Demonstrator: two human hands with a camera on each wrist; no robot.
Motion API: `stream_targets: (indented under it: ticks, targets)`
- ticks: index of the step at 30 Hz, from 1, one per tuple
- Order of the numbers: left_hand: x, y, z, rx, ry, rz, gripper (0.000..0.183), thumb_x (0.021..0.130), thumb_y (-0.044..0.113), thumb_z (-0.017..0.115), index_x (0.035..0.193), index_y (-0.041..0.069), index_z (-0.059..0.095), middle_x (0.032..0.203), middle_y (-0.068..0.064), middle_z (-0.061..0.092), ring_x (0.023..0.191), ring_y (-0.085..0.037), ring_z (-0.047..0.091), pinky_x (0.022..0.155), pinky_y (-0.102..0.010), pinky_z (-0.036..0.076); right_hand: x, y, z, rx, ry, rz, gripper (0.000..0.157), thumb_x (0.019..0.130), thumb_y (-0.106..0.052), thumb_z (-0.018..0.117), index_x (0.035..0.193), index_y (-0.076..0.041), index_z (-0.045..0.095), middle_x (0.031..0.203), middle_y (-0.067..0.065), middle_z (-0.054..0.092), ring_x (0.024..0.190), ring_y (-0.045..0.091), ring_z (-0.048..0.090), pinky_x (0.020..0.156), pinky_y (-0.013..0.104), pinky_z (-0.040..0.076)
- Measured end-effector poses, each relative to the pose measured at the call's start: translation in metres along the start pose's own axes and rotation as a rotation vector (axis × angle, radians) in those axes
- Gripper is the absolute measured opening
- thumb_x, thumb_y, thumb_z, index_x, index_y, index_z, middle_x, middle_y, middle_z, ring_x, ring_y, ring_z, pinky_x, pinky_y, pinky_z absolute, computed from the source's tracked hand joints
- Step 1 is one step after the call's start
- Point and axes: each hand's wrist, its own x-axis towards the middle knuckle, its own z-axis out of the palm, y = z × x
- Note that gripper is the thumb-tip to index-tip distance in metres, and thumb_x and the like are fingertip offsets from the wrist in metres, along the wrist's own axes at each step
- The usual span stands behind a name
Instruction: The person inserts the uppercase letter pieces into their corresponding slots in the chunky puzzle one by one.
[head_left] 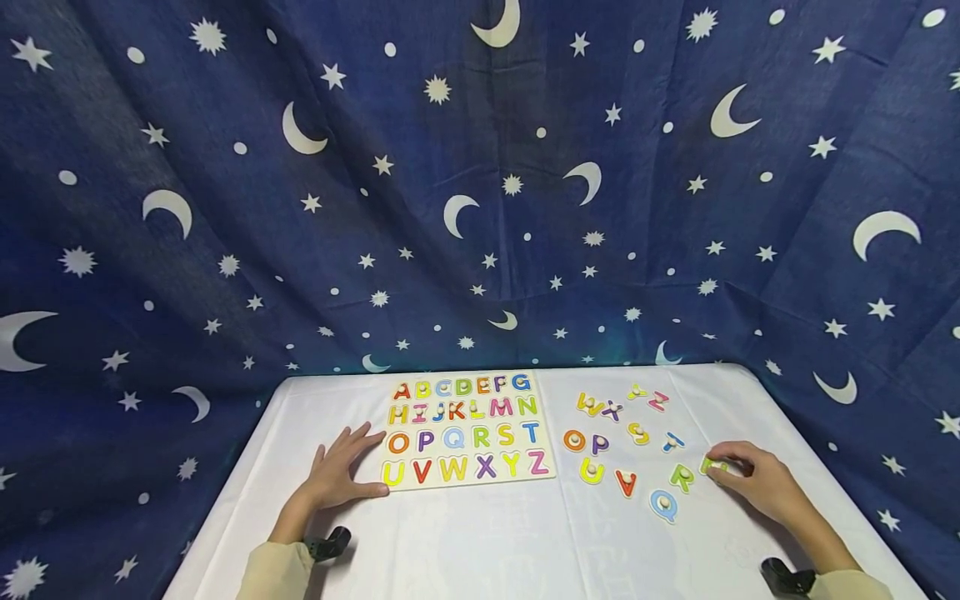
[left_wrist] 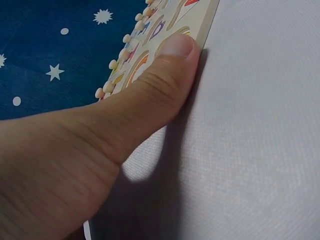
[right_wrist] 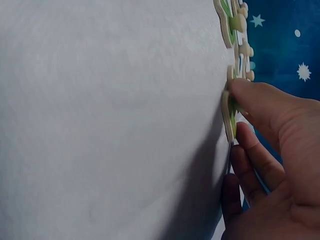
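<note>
My left hand lies at the left side of the wooden alphabet board, fingers spread. Its thumb presses the board's near left edge, and a fingertip touches further up that side. At the right, my right hand pinches a green letter piece between thumb and forefinger, low over the white cloth. The hand partly covers this piece, so its letter is hard to read. Close by lie a green R piece and a light blue Q piece, each with a wooden knob.
Loose knobbed letters lie right of the board, among them a red V, yellow U, orange O and pink Z. Knobbed letters fill the board's upper rows; lower recesses show printed letters. A starry blue curtain hangs behind.
</note>
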Motion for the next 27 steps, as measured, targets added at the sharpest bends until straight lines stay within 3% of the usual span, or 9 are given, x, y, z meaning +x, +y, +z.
stream_targets:
  ticks: [6,13,20,22,24,27]
  targets:
    - [0.0003,-0.0019,0.0008,0.009,0.006,0.001,0.104,0.065,0.062,0.09,0.151,0.019,0.052,0.165,-0.019,0.032,0.153,-0.05,0.015,0.115,-0.079,0.001,-0.0026,0.0029,-0.0035,-0.002,0.011,0.015,0.028,0.078,-0.028,0.091,0.098,-0.012,0.079,0.118,0.019,0.071,0.096,-0.027,0.035,0.073,0.002,0.04]
    - [0.0001,-0.0014,0.0005,0.008,0.008,0.003,0.104,0.064,0.062,0.09,0.151,0.019,0.052,0.165,-0.019,0.033,0.153,-0.05,0.016,0.115,-0.079,0.001,-0.004,0.0061,-0.0023,-0.007,0.025,0.005,0.024,0.079,-0.026,0.091,0.095,-0.013,0.08,0.119,0.019,0.07,0.099,-0.016,0.047,0.074,0.001,0.039]
    - [0.0001,-0.0023,0.0019,0.003,0.015,0.003,0.104,0.064,0.062,0.09,0.151,0.019,0.052,0.165,-0.019,0.033,0.153,-0.049,0.015,0.115,-0.079,0.0,-0.005,0.0066,-0.0016,-0.022,0.017,0.042,0.025,0.079,-0.032,0.091,0.094,-0.015,0.08,0.121,0.018,0.07,0.098,-0.021,0.04,0.073,0.001,0.039]
    - [-0.0002,-0.0021,0.0018,0.003,0.018,0.005,0.103,0.065,0.062,0.09,0.151,0.019,0.053,0.164,-0.018,0.033,0.153,-0.049,0.016,0.115,-0.079,0.0,-0.0053,0.0055,-0.0012,-0.026,0.014,0.05,0.026,0.079,-0.032,0.091,0.094,-0.014,0.08,0.122,0.018,0.07,0.101,-0.012,0.05,0.073,0.001,0.038]
    - [-0.0004,-0.002,0.0014,0.001,0.02,0.007,0.103,0.065,0.061,0.09,0.151,0.019,0.053,0.164,-0.019,0.033,0.153,-0.05,0.016,0.115,-0.079,0.001,-0.0058,0.004,-0.0008,-0.028,0.014,0.058,0.026,0.079,-0.03,0.09,0.094,-0.012,0.08,0.122,0.019,0.07,0.107,0.007,0.061,0.072,0.0,0.037]
    - [-0.0006,-0.0018,0.0011,-0.001,0.02,0.004,0.103,0.064,0.061,0.09,0.15,0.019,0.053,0.164,-0.019,0.034,0.153,-0.05,0.016,0.115,-0.079,0.0,-0.0058,0.0017,-0.0003,-0.026,0.025,0.062,0.025,0.079,-0.027,0.09,0.094,-0.01,0.08,0.121,0.02,0.07,0.106,0.007,0.062,0.072,0.001,0.038]
